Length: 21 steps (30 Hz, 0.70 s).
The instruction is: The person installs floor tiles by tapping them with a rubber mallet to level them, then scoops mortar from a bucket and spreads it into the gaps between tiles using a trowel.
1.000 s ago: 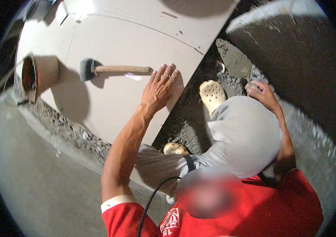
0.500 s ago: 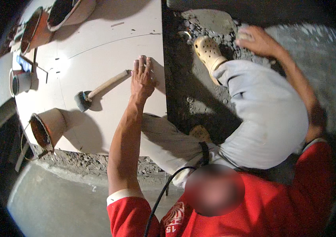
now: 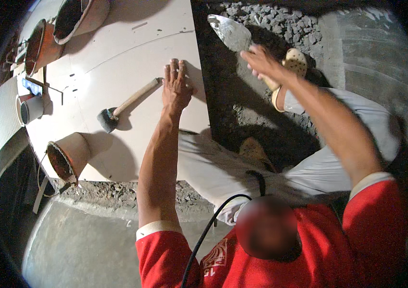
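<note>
My left hand [image 3: 177,91] lies flat on the large pale slab [image 3: 112,72], its fingers stretched out near the slab's right edge. Just left of its fingers is the handle end of a rubber mallet [image 3: 134,98] with a wooden handle and a dark head. In my right hand [image 3: 267,66] is a trowel, whose shiny pointed blade [image 3: 230,32] reaches up and left over the dark ground beside the slab. The trowel's handle is hidden by the hand.
Several mortar-stained buckets, one of them lower left [image 3: 69,156], stand on the slab's left side. Grey gravel [image 3: 292,24] is heaped at the top right. My foot in a yellow clog [image 3: 296,62] is by my right hand. Smooth concrete [image 3: 93,245] borders the bottom left.
My right hand has swung leftward from beside the gravel, and the trowel blade now shows ahead of it. My right knee and clog have shifted right. The left hand stays flat on the slab.
</note>
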Each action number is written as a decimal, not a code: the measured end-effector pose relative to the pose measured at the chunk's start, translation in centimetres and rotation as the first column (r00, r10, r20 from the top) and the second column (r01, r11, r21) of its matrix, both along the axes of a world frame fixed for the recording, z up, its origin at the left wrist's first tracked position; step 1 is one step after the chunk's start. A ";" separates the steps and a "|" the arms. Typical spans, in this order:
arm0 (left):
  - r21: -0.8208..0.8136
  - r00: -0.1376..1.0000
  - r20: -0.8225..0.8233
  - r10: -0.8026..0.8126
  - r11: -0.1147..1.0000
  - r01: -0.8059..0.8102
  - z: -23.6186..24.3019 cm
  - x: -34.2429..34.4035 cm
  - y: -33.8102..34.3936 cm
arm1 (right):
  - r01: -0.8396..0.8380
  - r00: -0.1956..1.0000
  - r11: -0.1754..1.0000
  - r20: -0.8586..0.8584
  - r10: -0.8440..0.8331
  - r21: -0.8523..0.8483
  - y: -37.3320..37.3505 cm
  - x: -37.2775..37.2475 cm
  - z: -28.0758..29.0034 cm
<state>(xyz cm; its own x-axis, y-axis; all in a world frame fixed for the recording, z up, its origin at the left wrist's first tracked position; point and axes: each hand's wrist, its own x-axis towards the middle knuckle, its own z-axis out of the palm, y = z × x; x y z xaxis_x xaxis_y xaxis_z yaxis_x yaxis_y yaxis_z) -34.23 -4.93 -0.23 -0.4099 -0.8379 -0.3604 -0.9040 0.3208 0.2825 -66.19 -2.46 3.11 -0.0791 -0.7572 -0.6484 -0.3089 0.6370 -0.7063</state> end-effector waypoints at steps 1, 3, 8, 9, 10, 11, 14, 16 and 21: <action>0.005 0.999 -0.030 0.009 1.000 -0.008 0.1 0.1 0.0 | 0.089 0.990 0.993 0.105 -0.097 0.072 2.3 1.2 -0.9; 0.027 0.998 -0.060 0.021 0.999 -0.020 -0.1 0.1 -0.2 | 0.220 0.917 0.954 0.290 -0.273 0.203 6.0 3.3 -1.5; -0.020 0.998 -0.064 -0.019 1.000 0.018 -0.8 0.2 -0.4 | 0.215 0.708 0.851 0.524 -0.474 0.479 10.1 6.6 -0.7; -0.043 0.996 -0.090 -0.030 0.999 0.026 -0.9 0.2 -0.4 | 0.204 0.693 0.874 0.566 -0.447 0.440 10.0 6.8 -0.6; -0.038 0.996 -0.085 -0.028 0.999 0.025 -0.8 0.2 -0.4 | 0.196 0.683 0.885 0.589 -0.432 0.422 9.8 6.8 -0.7; -0.033 0.997 -0.079 -0.025 0.999 0.022 -0.8 0.2 -0.4 | 0.174 0.711 0.893 0.574 -0.405 0.415 9.5 6.7 -0.8; -0.008 0.999 -0.035 -0.021 1.000 0.021 -0.5 0.1 -0.5 | 0.155 0.707 0.899 0.590 -0.390 0.409 8.8 6.4 -1.5; 0.003 1.000 -0.003 -0.010 1.000 0.010 -0.3 -0.1 -0.4 | 0.201 0.594 0.877 0.657 -0.464 0.437 8.5 6.2 -2.0; 0.019 0.996 0.087 -0.021 1.000 0.019 0.3 -0.9 -0.6 | 0.192 0.671 0.861 0.578 -0.466 0.471 8.6 5.9 -3.1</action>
